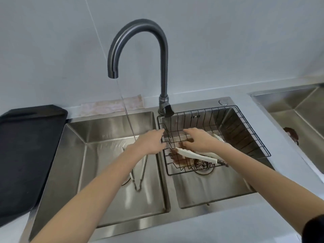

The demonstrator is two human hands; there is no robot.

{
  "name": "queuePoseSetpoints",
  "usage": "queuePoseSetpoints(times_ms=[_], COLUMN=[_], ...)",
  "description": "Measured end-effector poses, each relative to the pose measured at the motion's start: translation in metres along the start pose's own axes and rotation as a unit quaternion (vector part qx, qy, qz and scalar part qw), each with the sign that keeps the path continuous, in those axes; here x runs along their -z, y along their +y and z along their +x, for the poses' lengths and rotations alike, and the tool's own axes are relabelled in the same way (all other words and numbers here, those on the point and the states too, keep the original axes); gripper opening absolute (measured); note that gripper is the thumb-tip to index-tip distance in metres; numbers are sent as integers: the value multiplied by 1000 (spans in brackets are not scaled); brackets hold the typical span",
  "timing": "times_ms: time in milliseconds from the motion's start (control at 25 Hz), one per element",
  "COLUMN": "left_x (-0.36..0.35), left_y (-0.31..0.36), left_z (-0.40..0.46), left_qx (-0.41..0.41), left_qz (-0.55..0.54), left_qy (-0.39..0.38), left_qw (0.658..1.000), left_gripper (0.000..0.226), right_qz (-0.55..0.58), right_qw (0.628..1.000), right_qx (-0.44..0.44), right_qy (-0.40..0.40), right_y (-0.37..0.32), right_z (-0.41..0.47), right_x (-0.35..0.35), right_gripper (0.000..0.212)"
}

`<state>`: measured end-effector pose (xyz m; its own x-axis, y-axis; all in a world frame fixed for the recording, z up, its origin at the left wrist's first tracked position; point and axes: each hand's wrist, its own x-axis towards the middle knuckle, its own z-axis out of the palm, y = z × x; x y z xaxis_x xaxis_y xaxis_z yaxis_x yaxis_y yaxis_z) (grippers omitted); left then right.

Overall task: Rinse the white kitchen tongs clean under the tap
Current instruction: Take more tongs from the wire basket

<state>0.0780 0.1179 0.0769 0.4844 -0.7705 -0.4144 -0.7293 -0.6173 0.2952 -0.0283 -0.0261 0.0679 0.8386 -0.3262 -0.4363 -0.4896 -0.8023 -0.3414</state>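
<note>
Right hand [199, 140]: fingers spread, pressing on the white tongs [196, 154], which lie under its palm in the wire basket [252, 135]
Left hand [150, 142]: relaxed, holding nothing
Water stream [127, 111]: falls beyond the left hand
Advice: grip firmly, carry the tongs left into the stream

Both bare forearms reach forward from the lower edge of the view and draw closer toward the hands, so the two hands end up near each other but apart. The left hand [150, 142] is held palm down, its fingers fairly straight and spread a little, pointing forward and to the right toward the other hand; nothing shows in its grasp. The right hand [199, 140] lies just to the right of it, also palm down, with its fingers bent downward and pointing left. Whether those fingers grip anything cannot be told. A dark sleeve edge [313, 227] shows on the right arm near the elbow.
</note>
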Motion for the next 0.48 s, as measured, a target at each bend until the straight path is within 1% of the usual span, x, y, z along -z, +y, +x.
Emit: queuePoseSetpoints(times_ms=[200, 320, 480], left_x=[-12, -22, -40], left_y=[56, 83, 108], left_z=[24, 38, 58], left_qx=[-18, -19, -32], left_qz=[8, 2, 30], left_qy=[6, -9, -34], left_qw=[1000, 1000, 998], left_gripper=[56, 57, 56], right_qz=[-26, -28, -17], right_qw=[999, 999, 998], right_qx=[-27, -43, -58], right_qy=[-1, -9, -25], right_y=[59, 91, 126], right_z=[-3, -2, 1], right_x=[18, 22, 20], right_gripper=[60, 60, 57])
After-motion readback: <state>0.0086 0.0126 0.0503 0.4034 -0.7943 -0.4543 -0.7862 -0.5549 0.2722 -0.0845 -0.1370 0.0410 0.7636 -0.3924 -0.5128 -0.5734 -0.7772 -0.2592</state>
